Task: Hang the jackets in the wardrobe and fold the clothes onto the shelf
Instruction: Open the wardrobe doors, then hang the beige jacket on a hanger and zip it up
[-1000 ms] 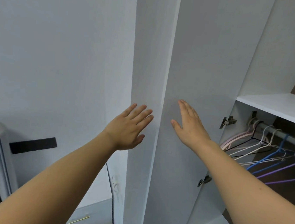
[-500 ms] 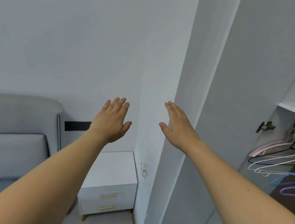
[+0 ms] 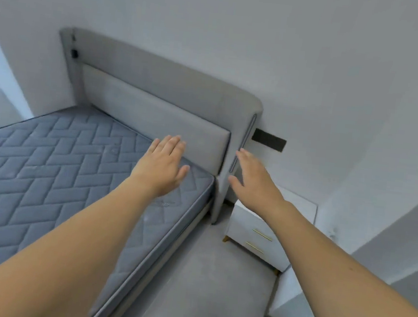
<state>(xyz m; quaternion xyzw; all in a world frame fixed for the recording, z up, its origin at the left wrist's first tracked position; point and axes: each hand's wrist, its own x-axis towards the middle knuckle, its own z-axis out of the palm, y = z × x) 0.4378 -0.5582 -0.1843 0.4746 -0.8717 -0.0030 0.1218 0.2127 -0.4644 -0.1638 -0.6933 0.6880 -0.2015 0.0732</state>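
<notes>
Above the grey quilted mattress (image 3: 45, 165) at nine o'clock, no longer facing the wardrobe, left hand (image 3: 161, 167) and right hand (image 3: 254, 183) hover flat-fingered, grip empty.

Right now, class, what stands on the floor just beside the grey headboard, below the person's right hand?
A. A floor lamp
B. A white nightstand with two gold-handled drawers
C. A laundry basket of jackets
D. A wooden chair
B: a white nightstand with two gold drawer handles stands on the floor next to the headboard, under the open right hand.
</notes>
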